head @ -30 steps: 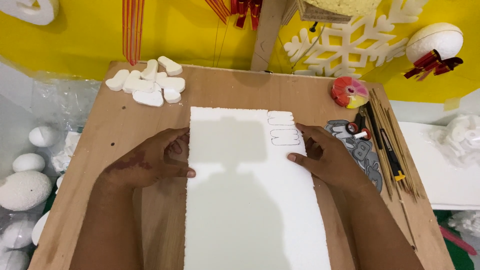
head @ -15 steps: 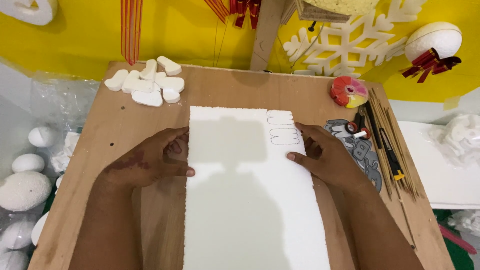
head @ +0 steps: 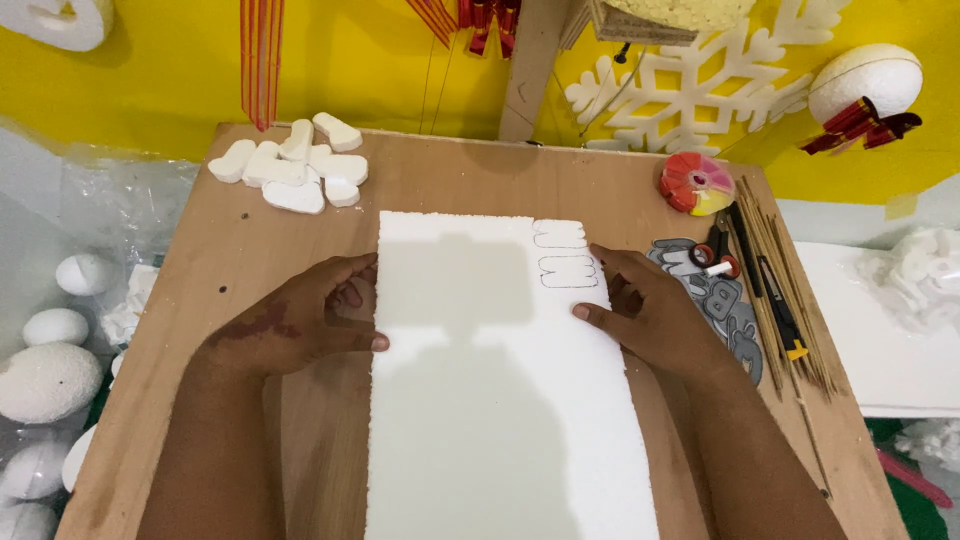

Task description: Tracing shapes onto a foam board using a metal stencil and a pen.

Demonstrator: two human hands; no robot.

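In the head view, a long white rectangular foam sheet (head: 500,390) lay flat in the middle of a brown wooden board (head: 200,300), its length running from six to twelve o'clock. The left hand (head: 300,315) rested at the sheet's nine o'clock edge, fingers curled loosely against the side and the thumb pressed flat on top. The right hand (head: 650,315) sat at the three o'clock edge, fingers narrow and bent along the side, the thumb tip touching the top surface. Both hands braced the sheet between them rather than gripping it. Pencil-outlined shapes (head: 563,255) marked the sheet's corner at one o'clock, just beside the right fingers.

At eleven o'clock on the board lay a heap of small white foam cut-out pieces (head: 295,165). At two o'clock sat a round red, pink and yellow tape roll (head: 697,184). At three o'clock, near the right hand, lay grey cut-out letter templates (head: 725,300), red-handled scissors (head: 715,258) and a bundle of thin wooden sticks (head: 780,270).
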